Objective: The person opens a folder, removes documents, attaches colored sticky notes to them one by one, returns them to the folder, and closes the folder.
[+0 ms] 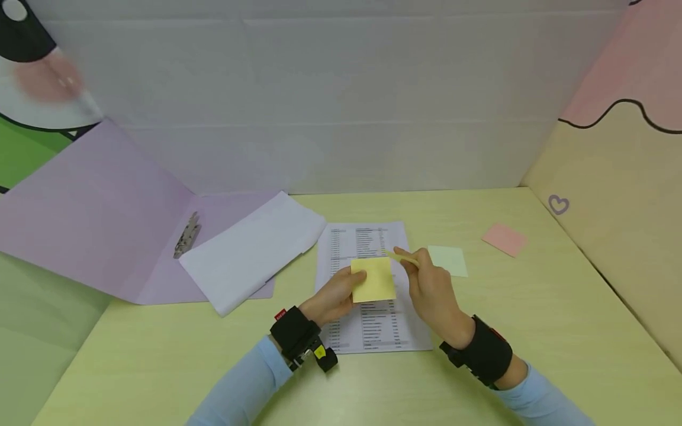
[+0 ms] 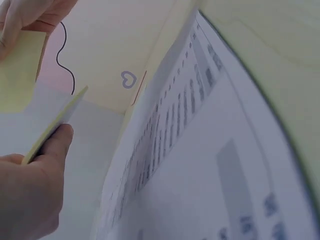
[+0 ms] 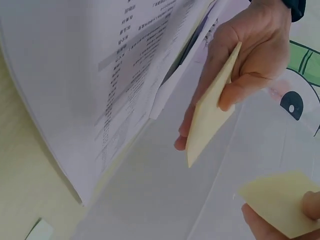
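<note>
My left hand (image 1: 334, 294) grips a pad of yellow sticky notes (image 1: 378, 281), thumb on its top face and fingers underneath. The pad's thin edge shows in the left wrist view. Just to its right, my right hand (image 1: 434, 296) pinches a single yellow sticky note (image 3: 275, 200) between thumb and fingers, apart from the pad. Both hands are over a stack of printed sheets (image 1: 380, 337) with columns of text, which lies on the table. The pad hides the middle of the top sheet.
An open purple folder (image 1: 96, 207) with a metal clip (image 1: 186, 235) leans at the left, white paper (image 1: 253, 254) lying across it. A pale green note (image 1: 449, 261) and a pink note (image 1: 505, 239) lie on the table at the right. Walls stand behind and at the sides.
</note>
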Demonstrator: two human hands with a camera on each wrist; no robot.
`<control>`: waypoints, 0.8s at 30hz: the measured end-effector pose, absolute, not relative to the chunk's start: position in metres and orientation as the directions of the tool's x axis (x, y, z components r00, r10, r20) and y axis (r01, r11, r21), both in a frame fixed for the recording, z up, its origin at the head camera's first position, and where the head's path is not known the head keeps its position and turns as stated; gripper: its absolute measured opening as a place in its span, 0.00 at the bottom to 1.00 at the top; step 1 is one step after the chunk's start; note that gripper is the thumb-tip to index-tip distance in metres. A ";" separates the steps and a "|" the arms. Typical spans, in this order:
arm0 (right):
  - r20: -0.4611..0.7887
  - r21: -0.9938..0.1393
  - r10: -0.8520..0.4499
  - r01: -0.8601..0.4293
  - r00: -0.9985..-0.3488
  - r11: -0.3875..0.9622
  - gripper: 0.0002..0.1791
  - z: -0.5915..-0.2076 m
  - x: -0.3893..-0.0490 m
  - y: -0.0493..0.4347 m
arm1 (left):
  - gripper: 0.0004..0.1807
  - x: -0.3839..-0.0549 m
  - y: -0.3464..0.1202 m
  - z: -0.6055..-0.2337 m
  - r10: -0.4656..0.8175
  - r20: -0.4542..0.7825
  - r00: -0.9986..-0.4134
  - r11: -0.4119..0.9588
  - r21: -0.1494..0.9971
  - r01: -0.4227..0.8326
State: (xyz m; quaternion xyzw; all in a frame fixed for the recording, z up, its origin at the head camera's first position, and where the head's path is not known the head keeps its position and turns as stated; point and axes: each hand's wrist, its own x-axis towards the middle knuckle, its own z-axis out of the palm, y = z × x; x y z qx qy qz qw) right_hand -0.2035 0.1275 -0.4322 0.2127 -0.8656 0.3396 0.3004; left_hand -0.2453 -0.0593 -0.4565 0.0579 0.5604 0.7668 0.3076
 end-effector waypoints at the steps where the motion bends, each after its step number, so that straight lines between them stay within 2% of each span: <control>1: 0.672 -0.454 -0.163 -0.575 -0.723 0.680 0.06 -0.432 -0.204 0.128 | 0.22 -0.246 -0.060 -0.457 0.529 -0.260 -0.808 -0.187 0.893 -0.410; 7: 0.620 -0.479 -0.180 -0.550 -0.764 0.685 0.05 -0.434 -0.203 0.132 | 0.22 -0.254 -0.062 -0.455 0.523 -0.265 -0.810 -0.157 0.904 -0.397; 11: 0.622 -0.466 -0.192 -0.556 -0.759 0.688 0.06 -0.435 -0.205 0.134 | 0.22 -0.273 -0.066 -0.441 0.473 -0.270 -0.839 -0.118 0.924 -0.364; 15: 0.613 -0.468 -0.204 -0.559 -0.763 0.684 0.05 -0.436 -0.205 0.136 | 0.22 -0.307 -0.076 -0.423 0.401 -0.255 -0.880 -0.033 0.956 -0.292; 20: 0.565 -0.496 -0.223 -0.543 -0.794 0.677 0.04 -0.438 -0.201 0.136 | 0.22 -0.350 -0.090 -0.409 0.264 -0.178 -0.948 0.101 0.982 -0.157; 22: 0.551 -0.503 -0.226 -0.535 -0.804 0.679 0.04 -0.439 -0.200 0.136 | 0.22 -0.366 -0.093 -0.412 0.210 -0.158 -0.965 0.112 0.984 -0.136; 24: 0.545 -0.504 -0.226 -0.530 -0.808 0.682 0.04 -0.440 -0.198 0.136 | 0.25 -0.398 -0.101 -0.438 0.160 -0.141 -0.977 0.122 0.985 -0.122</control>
